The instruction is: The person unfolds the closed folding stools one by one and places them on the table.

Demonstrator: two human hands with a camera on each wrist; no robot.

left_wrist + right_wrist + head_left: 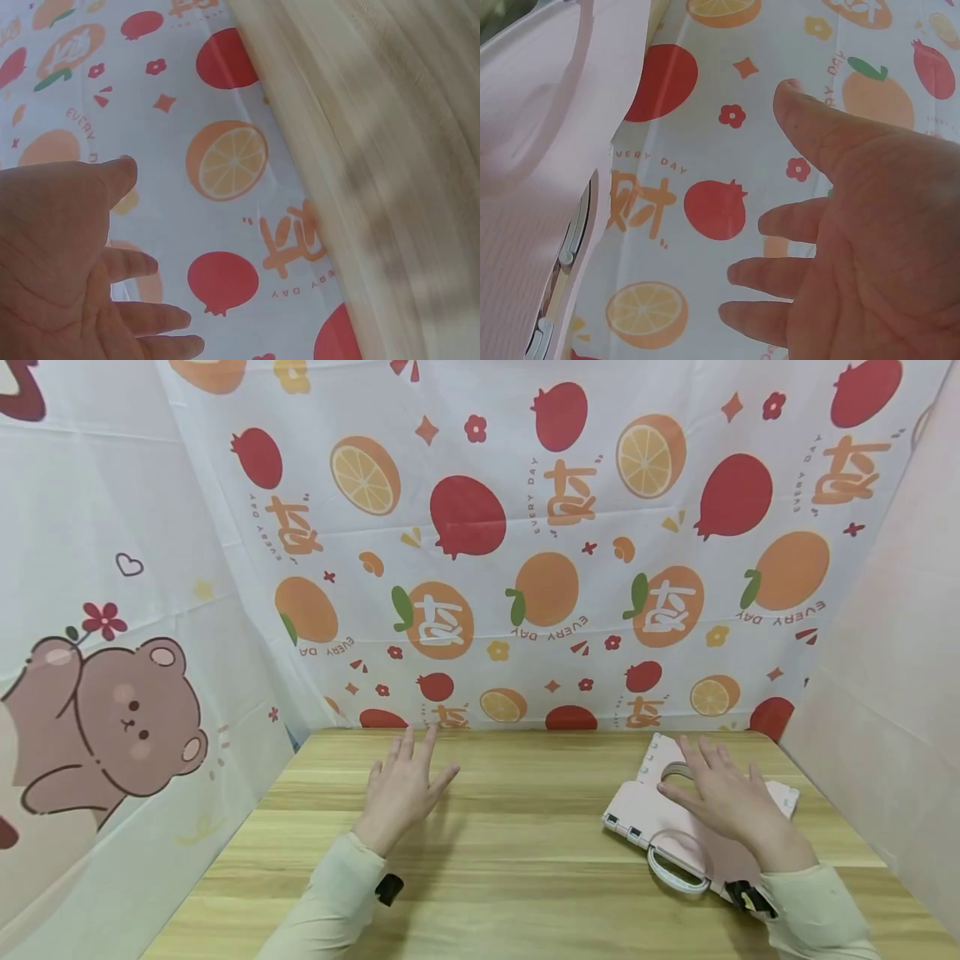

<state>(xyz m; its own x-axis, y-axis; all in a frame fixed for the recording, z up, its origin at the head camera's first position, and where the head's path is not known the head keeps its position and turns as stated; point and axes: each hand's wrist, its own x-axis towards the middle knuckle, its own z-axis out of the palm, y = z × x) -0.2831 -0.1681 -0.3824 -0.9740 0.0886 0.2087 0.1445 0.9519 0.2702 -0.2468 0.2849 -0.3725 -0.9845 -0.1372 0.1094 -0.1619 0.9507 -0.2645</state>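
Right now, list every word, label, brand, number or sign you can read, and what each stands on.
"EVERY DAY": repeated in small capitals on the fruit-print cloth.
Perhaps "财": stylised orange characters on that same cloth; I can't be sure of the reading.
White characters on some printed oranges: too stylised to read surely.
Pink case, bear-print cloth: no readable text.
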